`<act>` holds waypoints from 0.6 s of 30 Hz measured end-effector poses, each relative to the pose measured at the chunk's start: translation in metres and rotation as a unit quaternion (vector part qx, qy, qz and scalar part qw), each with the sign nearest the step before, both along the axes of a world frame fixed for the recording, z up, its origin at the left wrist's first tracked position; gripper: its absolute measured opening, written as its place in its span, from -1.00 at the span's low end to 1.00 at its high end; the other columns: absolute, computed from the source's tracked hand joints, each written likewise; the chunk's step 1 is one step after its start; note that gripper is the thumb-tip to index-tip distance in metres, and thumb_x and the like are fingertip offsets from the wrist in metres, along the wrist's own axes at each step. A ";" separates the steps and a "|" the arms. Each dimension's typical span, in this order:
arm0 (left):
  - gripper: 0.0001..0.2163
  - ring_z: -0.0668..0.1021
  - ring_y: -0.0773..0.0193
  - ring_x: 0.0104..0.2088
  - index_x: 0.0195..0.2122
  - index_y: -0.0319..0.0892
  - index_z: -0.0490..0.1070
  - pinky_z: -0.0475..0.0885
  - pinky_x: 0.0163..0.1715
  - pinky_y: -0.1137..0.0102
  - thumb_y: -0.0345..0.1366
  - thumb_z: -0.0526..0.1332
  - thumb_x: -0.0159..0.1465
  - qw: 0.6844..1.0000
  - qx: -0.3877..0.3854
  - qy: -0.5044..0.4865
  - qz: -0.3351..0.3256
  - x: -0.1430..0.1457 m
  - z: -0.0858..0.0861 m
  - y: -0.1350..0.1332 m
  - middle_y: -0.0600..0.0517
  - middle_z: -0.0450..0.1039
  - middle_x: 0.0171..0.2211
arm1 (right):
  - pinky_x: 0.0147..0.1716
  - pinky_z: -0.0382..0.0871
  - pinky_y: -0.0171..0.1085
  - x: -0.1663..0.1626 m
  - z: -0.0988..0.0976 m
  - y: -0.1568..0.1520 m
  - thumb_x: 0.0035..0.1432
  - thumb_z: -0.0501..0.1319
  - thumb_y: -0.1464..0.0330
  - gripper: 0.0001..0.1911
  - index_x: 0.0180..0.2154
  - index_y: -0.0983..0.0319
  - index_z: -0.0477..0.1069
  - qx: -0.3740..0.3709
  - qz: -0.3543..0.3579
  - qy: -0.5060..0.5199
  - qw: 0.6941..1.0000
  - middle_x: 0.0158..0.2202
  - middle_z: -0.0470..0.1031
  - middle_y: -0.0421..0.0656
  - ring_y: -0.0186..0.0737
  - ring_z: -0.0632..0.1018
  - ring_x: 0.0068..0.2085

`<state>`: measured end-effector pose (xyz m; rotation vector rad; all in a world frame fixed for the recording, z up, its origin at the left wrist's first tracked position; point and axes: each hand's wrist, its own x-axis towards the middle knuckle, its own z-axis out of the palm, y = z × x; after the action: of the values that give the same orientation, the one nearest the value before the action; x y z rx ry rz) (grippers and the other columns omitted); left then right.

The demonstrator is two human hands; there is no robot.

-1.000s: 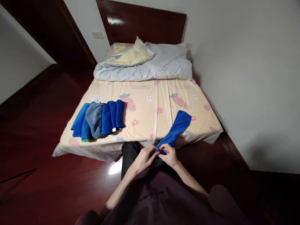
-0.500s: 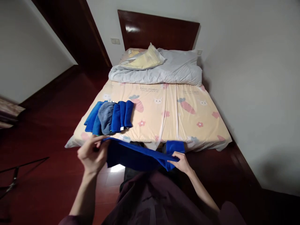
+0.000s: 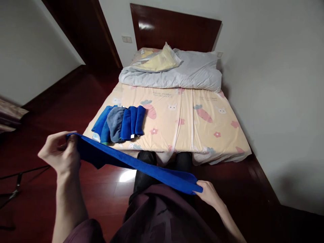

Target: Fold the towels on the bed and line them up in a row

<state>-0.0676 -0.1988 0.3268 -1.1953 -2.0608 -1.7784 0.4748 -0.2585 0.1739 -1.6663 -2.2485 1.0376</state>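
Observation:
A blue towel is stretched slantwise in front of my body, higher at its left end. My left hand pinches its left end, thumb against fingers. At the lower right end, my right hand grips the other corner. The towel's far part hangs down and is partly hidden in shadow. Beyond it, on the near left of the bed, several rolled or folded blue towels lie side by side, with a grey-blue cloth among them.
The bed has a peach sheet with carrot and rabbit prints. A grey quilt and a pale yellow cloth lie near the headboard. A black metal stand is on the floor at left. Walls flank the bed.
My left hand has moved left and slightly up, my right hand right and down. The towel between them has been pulled out longer and straighter. The row of towels on the bed is unchanged.

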 end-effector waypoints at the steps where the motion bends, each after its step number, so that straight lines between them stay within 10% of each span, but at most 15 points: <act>1: -0.83 0.63 0.00 -0.26 -0.30 0.00 0.56 0.51 -0.49 0.19 -0.08 0.31 0.15 1.000 0.004 -0.004 0.002 -0.003 0.001 0.002 -0.04 0.58 -0.32 | -0.40 0.11 -0.30 0.006 0.007 0.004 0.20 0.19 0.36 -0.72 -0.55 0.21 0.30 0.017 -0.008 -0.013 1.000 -0.50 0.42 -0.21 -0.28 0.40 -0.44; 13: -0.66 0.63 0.15 -0.34 -0.17 -0.17 0.66 0.51 -0.35 0.31 -0.09 0.39 0.09 0.995 -0.017 -0.102 -0.010 -0.022 -0.027 0.016 -0.01 0.65 -0.32 | -0.39 0.23 -0.35 0.070 0.037 0.025 -0.01 0.40 0.26 -0.77 -0.43 0.23 0.40 -0.257 -0.006 0.064 0.964 -0.49 0.45 -0.28 -0.28 0.43 -0.41; 18: -0.61 0.58 0.19 -0.35 -0.21 -0.24 0.67 0.50 -0.31 0.33 -0.09 0.43 0.00 0.990 -0.015 -0.138 -0.038 -0.021 -0.023 0.028 -0.03 0.65 -0.34 | -0.20 0.46 -0.23 0.118 0.051 0.057 0.06 0.38 0.07 -0.66 -0.33 0.23 0.57 -0.137 -0.093 0.084 0.983 -0.31 0.62 -0.10 -0.11 0.59 -0.26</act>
<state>-0.0884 -0.1712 0.3034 -1.1008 -2.2214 -2.0591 0.5926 -0.2013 0.2252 -1.7726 -1.8742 1.4303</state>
